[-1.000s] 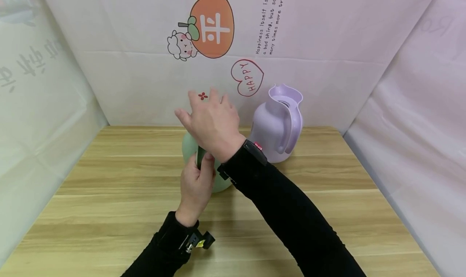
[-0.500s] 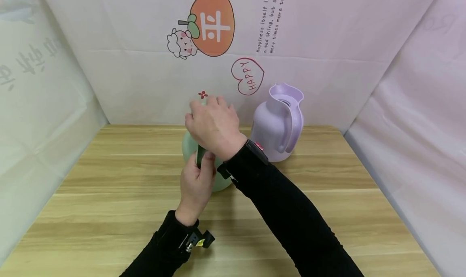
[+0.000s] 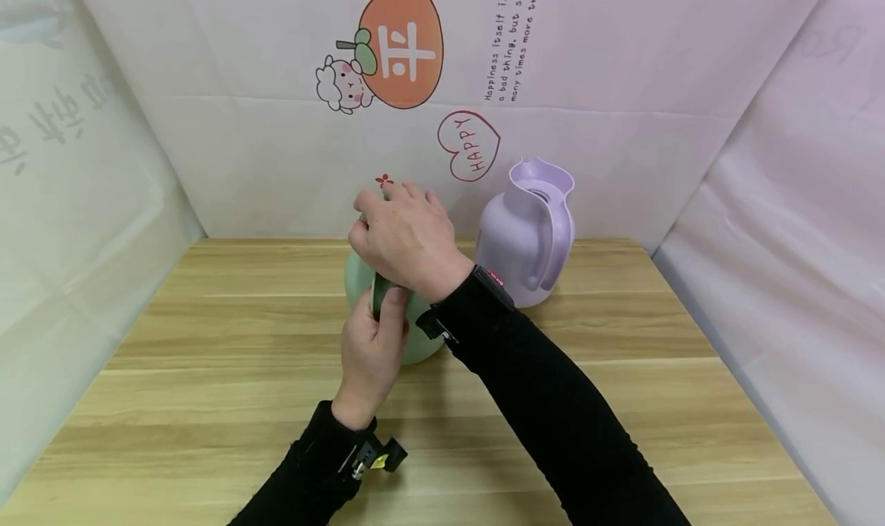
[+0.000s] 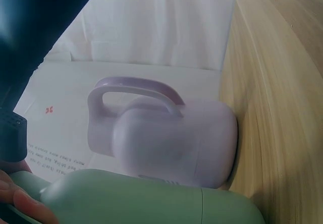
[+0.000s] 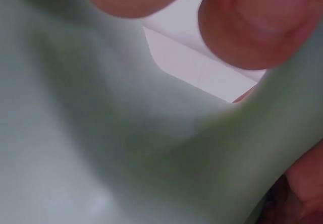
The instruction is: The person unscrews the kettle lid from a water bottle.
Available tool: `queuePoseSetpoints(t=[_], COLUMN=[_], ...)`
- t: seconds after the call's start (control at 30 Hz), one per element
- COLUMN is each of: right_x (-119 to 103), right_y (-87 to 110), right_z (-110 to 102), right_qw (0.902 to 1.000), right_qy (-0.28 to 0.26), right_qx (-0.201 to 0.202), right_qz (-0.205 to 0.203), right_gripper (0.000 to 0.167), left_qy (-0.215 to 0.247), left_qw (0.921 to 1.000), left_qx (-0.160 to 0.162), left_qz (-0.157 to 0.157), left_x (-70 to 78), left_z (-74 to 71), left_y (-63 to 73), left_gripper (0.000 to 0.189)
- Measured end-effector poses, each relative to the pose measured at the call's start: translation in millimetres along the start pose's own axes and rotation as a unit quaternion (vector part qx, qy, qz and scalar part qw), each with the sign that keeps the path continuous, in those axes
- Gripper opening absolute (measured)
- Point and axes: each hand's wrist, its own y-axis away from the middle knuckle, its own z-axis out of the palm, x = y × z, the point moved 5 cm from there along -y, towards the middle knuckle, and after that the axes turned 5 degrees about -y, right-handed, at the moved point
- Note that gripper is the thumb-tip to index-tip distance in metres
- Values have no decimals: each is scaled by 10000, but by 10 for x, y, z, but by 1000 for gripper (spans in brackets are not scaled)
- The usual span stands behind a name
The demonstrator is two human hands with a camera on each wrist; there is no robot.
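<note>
Worktop [image 3: 221, 403] occupied by two upright jugs. Lilac jug [image 3: 515, 242] set near back edge, right of centre. Green jug [image 4: 136, 201] set to its left, slightly farther from back edge; gripped from above by right hand [image 3: 409, 238], fingers bent over top, and at handle [image 3: 380, 292] by left hand [image 3: 371, 349], fingers curled round.

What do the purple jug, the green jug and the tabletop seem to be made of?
Purple jug: probably plastic, satin finish; soft sheen, thin-edged, moulded-looking spout.
Green jug: likely plastic too, smooth and semi-matt, with a soft highlight and a fine seam low down; coated metal remains possible.
Tabletop: wood-look, low sheen, streaky grain; real wood or printed laminate, I can't tell.
</note>
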Motion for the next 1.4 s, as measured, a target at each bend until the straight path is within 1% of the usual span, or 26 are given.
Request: queuePoseSetpoints(t=[0.33, 0.57, 0.83, 1.1, 1.4], right_x=[4, -2, -18, -27, -36], right_y=[-1, 5, 2, 6, 10], right_z=[6, -1, -7, -12, -15], right_qw=[9997, 9992, 9986, 9962, 9951], right_qy=[-118, -188, -209, -253, -259], right_qx=[69, 186, 197, 448, 542], right_qz=[-177, -310, -450, -702, -787], right_gripper=[33, 31, 30, 23, 19], left_qy=[131, 101, 60, 44, 29], left_qw=[9999, 9999, 10000, 10000, 10000], left_qx=[-58, -35, -23, 3, -11], left_qz=[10, 26, 34, 63, 52], left_x=[6, 10, -2, -2, -2], left_z=[2, 3, -1, -5, -5], left_y=[-4, -5, -8, -9, -10], left_gripper=[35, 35, 35, 36, 35])
